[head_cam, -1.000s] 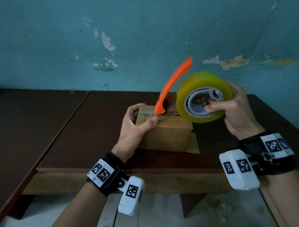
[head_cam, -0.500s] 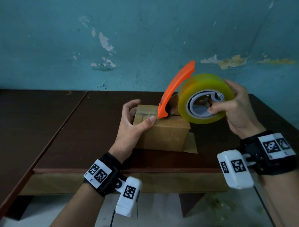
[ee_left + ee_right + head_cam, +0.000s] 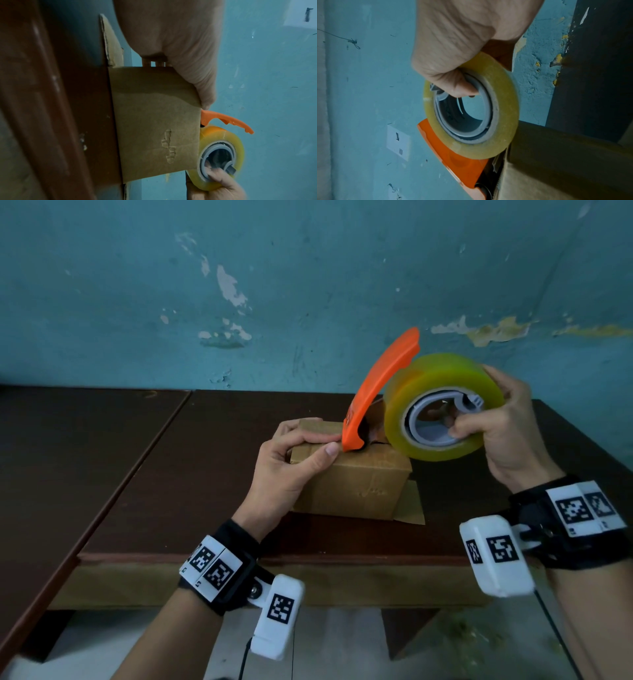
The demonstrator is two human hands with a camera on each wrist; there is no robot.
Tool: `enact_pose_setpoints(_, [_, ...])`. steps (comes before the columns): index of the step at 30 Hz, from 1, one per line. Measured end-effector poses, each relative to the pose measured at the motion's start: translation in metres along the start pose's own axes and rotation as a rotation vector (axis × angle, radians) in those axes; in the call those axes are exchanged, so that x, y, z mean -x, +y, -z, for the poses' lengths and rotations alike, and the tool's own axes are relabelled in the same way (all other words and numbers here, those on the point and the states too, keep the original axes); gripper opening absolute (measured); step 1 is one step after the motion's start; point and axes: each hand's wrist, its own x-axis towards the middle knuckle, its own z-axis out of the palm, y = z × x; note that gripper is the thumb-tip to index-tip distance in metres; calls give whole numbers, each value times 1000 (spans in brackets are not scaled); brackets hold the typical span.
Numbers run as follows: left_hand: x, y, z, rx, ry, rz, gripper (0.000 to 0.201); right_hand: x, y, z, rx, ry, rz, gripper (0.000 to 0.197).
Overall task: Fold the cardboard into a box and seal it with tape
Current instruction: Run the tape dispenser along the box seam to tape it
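A small brown cardboard box point(image 3: 352, 484) point(image 3: 154, 121) point(image 3: 556, 162) stands on the dark wooden table point(image 3: 171, 491). My left hand point(image 3: 291, 460) point(image 3: 180, 47) grips its top left corner, thumb on the near face and fingers over the top. My right hand point(image 3: 496, 433) point(image 3: 458, 54) holds a yellowish tape roll point(image 3: 442, 409) point(image 3: 221, 155) point(image 3: 474, 108) by its grey core. The roll's orange dispenser blade point(image 3: 376, 392) point(image 3: 224, 120) point(image 3: 453, 159) touches the box top beside my left thumb. One box flap point(image 3: 411, 505) lies flat on the table at the right.
A second dark table point(image 3: 68, 457) adjoins on the left. A peeling teal wall point(image 3: 308, 285) stands right behind the tables. The table's front edge point(image 3: 239, 559) lies close to my wrists, with pale floor point(image 3: 342, 638) below.
The tape roll and orange blade have shifted slightly along the box top. My left hand keeps its grip on the box corner.
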Motion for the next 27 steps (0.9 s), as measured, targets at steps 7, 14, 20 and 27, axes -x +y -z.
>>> enact_pose_setpoints(7, [1,3,1,-2,56,-34,31,-3,5,-2,-43,27,-14,49])
enact_pose_setpoints(14, [1,7,29,-55,67,10,20,-3,0,-25,-91,8,-23,46])
enact_pose_setpoints(20, [-3,18,48,-41,82,-62,32,-4,-4,-37,-127,12,-53,45])
enact_pose_setpoints(27, [-8,46,23,-762,-113,-25,89,-2,-7,-41,-101,1,-57,46])
